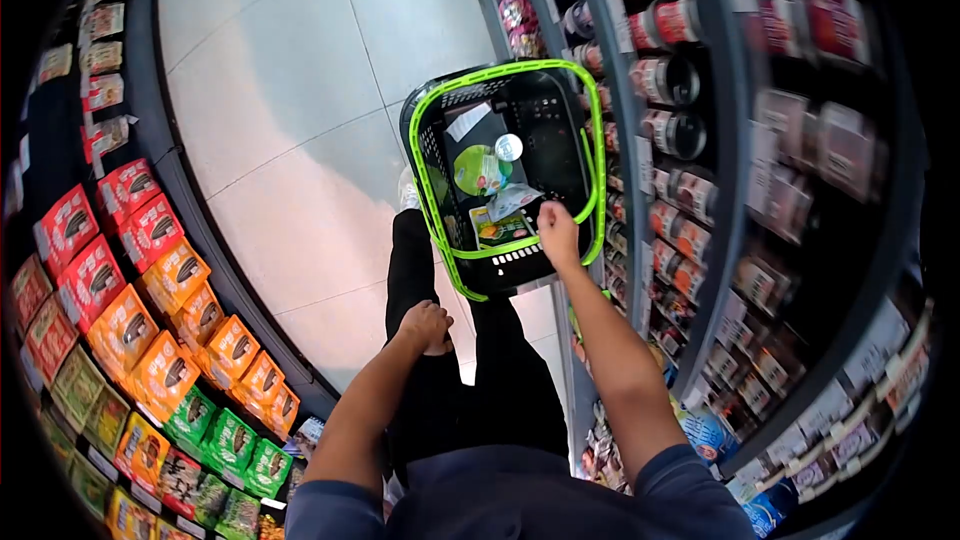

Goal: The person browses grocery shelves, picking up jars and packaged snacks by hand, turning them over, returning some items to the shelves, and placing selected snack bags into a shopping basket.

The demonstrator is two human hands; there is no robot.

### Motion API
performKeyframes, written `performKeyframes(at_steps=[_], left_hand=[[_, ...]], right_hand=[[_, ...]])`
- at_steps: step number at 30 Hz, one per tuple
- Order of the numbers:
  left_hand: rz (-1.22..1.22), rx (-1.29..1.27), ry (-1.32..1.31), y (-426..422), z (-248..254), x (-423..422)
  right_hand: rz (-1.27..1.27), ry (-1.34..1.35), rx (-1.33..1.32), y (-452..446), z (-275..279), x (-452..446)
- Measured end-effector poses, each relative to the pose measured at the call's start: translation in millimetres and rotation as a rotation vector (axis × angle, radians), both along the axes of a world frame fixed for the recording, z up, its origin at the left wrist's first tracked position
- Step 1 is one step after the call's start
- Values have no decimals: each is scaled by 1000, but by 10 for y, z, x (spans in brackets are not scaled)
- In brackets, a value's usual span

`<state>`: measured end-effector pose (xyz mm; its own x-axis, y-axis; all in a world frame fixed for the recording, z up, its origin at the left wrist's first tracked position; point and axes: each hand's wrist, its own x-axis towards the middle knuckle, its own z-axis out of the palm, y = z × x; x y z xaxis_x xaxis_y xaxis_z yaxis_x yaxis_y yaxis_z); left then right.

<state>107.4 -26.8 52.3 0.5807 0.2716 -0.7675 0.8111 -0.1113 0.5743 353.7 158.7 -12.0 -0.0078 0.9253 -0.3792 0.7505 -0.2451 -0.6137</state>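
Note:
A black shopping basket (pixel 412 155) with a bright green rim hangs in front of my legs. My right hand (pixel 558 233) is closed around its green handle (pixel 480 253) at the near side. Inside lie a round green package (pixel 478 170), a small tub with a white lid (pixel 509 147), a whitish packet (pixel 513 201), a dark green and yellow packet (pixel 497 230) and a white slip of paper (pixel 468 122). Over my left thigh, my left hand (pixel 428 327) is loosely curled, with nothing visible in it.
Shelves on the left hold red snack pouches (pixel 92 280), orange pouches (pixel 165 375) and green pouches (pixel 232 440). Close on my right, a tall shelf carries rows of jars (pixel 672 80) and small packs. Pale floor tiles (pixel 290 60) run ahead between the shelves.

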Motion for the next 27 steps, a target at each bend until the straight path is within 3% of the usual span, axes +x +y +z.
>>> performKeyframes(at_steps=[2,4,8,11,16,20,27], left_hand=[[-23,53,-153,8,-176,-155],[181,159,-275,31,-286,-283],[349,115,-328,186,-456,-450],[378,97,-405,273,-569,-602],[417,61,-474,406,-677,-701],[419,34,-492,518,-710,-777],[359,6,-492,617,-722,-716]], right_hand=[[-122,79,-79,278,-159,-311],[-2,-38,-30,351,-1045,-182],[224,-278,-117,682,-1876,-327],[237,-469,-252,902,-2327,-496],[304,-710,-510,1155,-2676,-748],[309,-742,-579,1105,-2999,-688],[353,-693,-427,1026,-3112,-529]])
